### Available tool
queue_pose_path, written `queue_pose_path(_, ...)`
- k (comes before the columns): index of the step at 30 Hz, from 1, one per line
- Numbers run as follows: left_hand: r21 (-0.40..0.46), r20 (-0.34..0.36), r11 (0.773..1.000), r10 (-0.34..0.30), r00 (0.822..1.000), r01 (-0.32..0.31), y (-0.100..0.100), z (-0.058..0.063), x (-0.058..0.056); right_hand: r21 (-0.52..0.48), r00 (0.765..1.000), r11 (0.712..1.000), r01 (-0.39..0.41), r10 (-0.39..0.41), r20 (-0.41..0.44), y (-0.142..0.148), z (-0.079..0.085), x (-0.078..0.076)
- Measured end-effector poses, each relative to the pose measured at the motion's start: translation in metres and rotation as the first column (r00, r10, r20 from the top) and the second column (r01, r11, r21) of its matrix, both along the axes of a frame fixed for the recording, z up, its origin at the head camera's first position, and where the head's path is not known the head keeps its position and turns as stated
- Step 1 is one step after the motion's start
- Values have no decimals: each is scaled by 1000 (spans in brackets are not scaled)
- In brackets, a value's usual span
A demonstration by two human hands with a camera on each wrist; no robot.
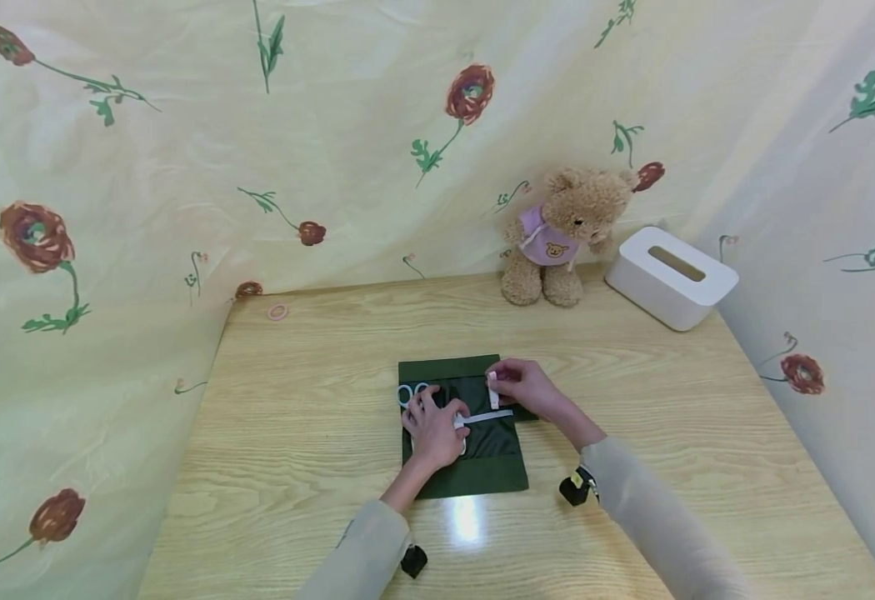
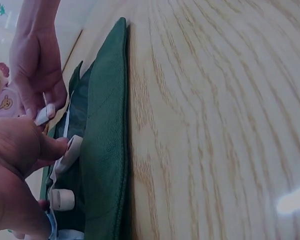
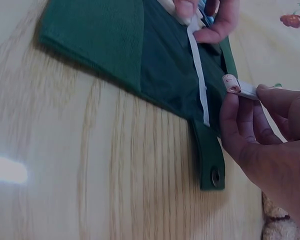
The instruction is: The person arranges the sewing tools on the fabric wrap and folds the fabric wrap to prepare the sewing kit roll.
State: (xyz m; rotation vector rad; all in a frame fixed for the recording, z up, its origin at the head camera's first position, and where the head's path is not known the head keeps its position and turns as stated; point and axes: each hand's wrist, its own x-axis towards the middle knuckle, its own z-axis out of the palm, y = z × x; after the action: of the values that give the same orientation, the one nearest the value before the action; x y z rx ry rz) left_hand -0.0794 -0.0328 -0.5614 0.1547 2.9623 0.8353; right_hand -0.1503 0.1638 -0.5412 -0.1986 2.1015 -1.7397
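A dark green fold-out case lies spread on the table, with a white elastic band running across its dark lining. My left hand is over the case's left part and pinches the elastic band between thumb and finger, as the right wrist view shows. Under and beside it sit scissors with pale blue handles and small white round pieces, partly covered by the fingers. Above the case's right side, my right hand holds a small rolled tape measure, whitish with a pink coil end, between thumb and fingers.
At the back right stand a teddy bear in a purple top and a white tissue box. A pink ring lies at the back left. A snap tab sticks out from the case's right edge. Floral sheeting surrounds the table.
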Motion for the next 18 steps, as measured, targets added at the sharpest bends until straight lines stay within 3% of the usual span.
queue_pose_path(4,21,13,1000,16,1000,-16,1,0,0,-27,1000,1000,-3,3,3,-9,-5,-3)
queue_pose_path(10,49,2,999,18,1000,-18,0,-2,0,-21,997,998,-54,53,-64,-22,-10,-5)
queue_pose_path(18,92,-4,996,19,1000,-18,-1,-6,0,157,967,981,-112,144,-208,-29,-13,-4)
